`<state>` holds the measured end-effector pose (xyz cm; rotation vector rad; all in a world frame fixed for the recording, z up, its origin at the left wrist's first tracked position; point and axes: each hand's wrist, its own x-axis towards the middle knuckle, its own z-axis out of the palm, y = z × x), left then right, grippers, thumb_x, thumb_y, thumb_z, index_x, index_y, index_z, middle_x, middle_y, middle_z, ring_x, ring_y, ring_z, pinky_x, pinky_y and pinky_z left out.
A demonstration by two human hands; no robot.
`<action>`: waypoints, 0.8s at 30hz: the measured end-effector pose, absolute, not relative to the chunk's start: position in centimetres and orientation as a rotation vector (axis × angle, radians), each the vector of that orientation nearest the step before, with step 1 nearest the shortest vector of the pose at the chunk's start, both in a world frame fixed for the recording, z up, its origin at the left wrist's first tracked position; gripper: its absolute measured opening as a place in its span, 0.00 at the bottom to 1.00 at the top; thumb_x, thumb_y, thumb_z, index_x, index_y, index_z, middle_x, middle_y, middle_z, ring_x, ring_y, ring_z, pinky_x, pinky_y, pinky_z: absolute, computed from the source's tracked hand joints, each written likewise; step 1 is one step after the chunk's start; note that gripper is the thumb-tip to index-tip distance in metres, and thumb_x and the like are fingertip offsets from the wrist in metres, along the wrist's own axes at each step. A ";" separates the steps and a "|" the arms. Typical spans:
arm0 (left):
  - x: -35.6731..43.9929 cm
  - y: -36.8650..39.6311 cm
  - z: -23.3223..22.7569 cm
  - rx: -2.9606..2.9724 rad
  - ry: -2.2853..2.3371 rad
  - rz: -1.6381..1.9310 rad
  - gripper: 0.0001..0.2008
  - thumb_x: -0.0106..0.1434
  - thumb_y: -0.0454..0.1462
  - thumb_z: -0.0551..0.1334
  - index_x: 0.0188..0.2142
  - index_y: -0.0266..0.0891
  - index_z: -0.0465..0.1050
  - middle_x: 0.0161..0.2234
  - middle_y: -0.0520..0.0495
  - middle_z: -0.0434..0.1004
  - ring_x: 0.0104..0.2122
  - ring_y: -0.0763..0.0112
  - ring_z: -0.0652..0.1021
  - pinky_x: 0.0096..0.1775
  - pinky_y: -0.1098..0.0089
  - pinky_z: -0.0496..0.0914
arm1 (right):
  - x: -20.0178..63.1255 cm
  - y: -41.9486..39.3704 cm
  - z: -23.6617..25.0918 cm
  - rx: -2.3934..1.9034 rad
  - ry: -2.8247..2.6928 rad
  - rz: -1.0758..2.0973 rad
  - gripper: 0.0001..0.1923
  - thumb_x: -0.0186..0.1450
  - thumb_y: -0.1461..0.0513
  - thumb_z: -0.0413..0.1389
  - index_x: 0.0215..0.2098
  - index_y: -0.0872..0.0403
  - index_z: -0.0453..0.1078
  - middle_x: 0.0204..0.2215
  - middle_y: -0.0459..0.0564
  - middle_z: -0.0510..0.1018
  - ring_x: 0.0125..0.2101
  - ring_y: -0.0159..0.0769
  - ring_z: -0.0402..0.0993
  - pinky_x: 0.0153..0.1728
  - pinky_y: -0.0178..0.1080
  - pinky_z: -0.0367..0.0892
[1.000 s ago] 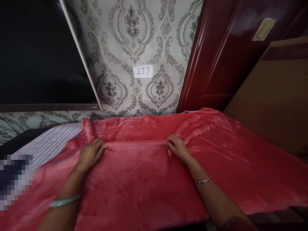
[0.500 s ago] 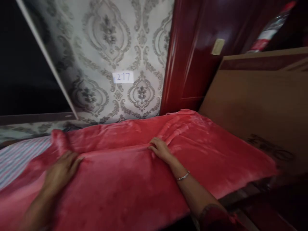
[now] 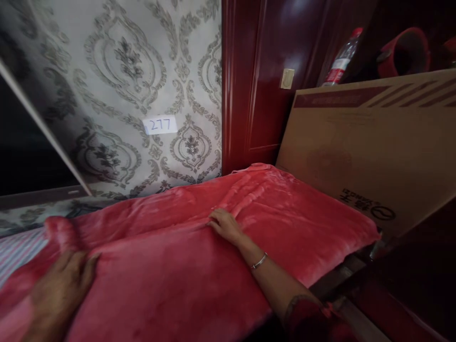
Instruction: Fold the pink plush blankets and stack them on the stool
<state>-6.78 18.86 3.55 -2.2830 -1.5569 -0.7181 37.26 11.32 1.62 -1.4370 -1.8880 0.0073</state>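
A red plush blanket (image 3: 153, 285) lies spread over a long surface in front of me, with a raised fold running across it from left to right. At the left end of that fold, my left hand (image 3: 62, 287) is closed on the fabric, its fingertips partly hidden. Farther right, my right hand (image 3: 226, 225) pinches the same fold between thumb and fingers. Creases fan out from the right hand toward the blanket's far right corner. At the far left a striped cloth (image 3: 21, 249) shows from under the blanket.
Patterned wallpaper (image 3: 124, 95) with a paper label (image 3: 160, 125) reading 277 rises behind. A dark screen (image 3: 28, 156) stands at left. On the right are a dark red panel (image 3: 256, 85), a large cardboard box (image 3: 356, 142) and a plastic bottle (image 3: 342, 59) behind it.
The view has turned to the right, so the scene sits farther left and more of the box shows. Both hands keep hold of the blanket; the fold looks much the same.
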 end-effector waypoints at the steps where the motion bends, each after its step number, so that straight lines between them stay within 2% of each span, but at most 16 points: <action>1: -5.9 18.0 4.5 -2.246 -1.573 -0.765 0.17 0.67 0.48 0.46 0.29 0.48 0.65 0.33 0.45 0.71 0.36 0.52 0.75 0.31 0.59 0.67 | 37.2 11.2 1.5 -1.432 -1.882 0.006 0.05 0.68 0.65 0.58 0.33 0.52 0.68 0.34 0.49 0.76 0.38 0.38 0.71 0.42 0.38 0.65; 3: -4.3 16.5 6.0 -2.225 -1.578 -0.789 0.16 0.66 0.47 0.48 0.26 0.47 0.64 0.29 0.45 0.70 0.30 0.56 0.73 0.29 0.61 0.66 | 37.1 10.8 1.4 -1.409 -1.870 0.000 0.06 0.69 0.65 0.56 0.32 0.51 0.68 0.34 0.50 0.76 0.38 0.40 0.72 0.42 0.40 0.66; 6: -3.1 15.5 7.3 -2.320 -1.506 -0.740 0.12 0.64 0.45 0.52 0.27 0.46 0.67 0.26 0.45 0.70 0.25 0.60 0.70 0.29 0.62 0.66 | 37.2 10.4 1.5 -1.345 -1.853 -0.012 0.06 0.70 0.63 0.52 0.34 0.51 0.68 0.34 0.53 0.76 0.38 0.44 0.73 0.42 0.44 0.67; 9: -2.9 14.9 7.5 -2.290 -1.520 -0.704 0.12 0.67 0.42 0.52 0.29 0.45 0.68 0.28 0.45 0.73 0.29 0.61 0.73 0.34 0.63 0.68 | 38.3 9.8 1.9 -1.278 -1.848 -0.030 0.10 0.71 0.59 0.49 0.34 0.51 0.69 0.33 0.55 0.77 0.36 0.47 0.73 0.41 0.47 0.69; 12: -2.5 13.2 7.1 -2.305 -1.447 -0.662 0.15 0.70 0.40 0.50 0.29 0.43 0.68 0.30 0.43 0.73 0.32 0.61 0.74 0.38 0.63 0.68 | 40.3 8.3 2.2 -1.272 -1.794 -0.069 0.14 0.71 0.54 0.48 0.34 0.51 0.71 0.32 0.55 0.78 0.35 0.46 0.75 0.40 0.46 0.71; 18: -0.8 7.1 4.7 -2.553 -1.087 -0.496 0.13 0.73 0.38 0.50 0.33 0.42 0.69 0.31 0.45 0.72 0.33 0.63 0.73 0.35 0.64 0.65 | 44.0 3.2 0.2 -1.423 -1.760 -0.044 0.20 0.69 0.46 0.48 0.35 0.50 0.73 0.34 0.54 0.82 0.34 0.45 0.79 0.37 0.43 0.74; 24: -0.3 4.3 3.2 -2.664 -1.153 -0.270 0.11 0.71 0.32 0.51 0.36 0.40 0.71 0.36 0.43 0.74 0.36 0.61 0.73 0.38 0.61 0.64 | 44.8 0.7 -3.0 -1.562 -1.743 0.001 0.24 0.66 0.41 0.47 0.33 0.49 0.74 0.35 0.55 0.84 0.35 0.47 0.82 0.36 0.44 0.76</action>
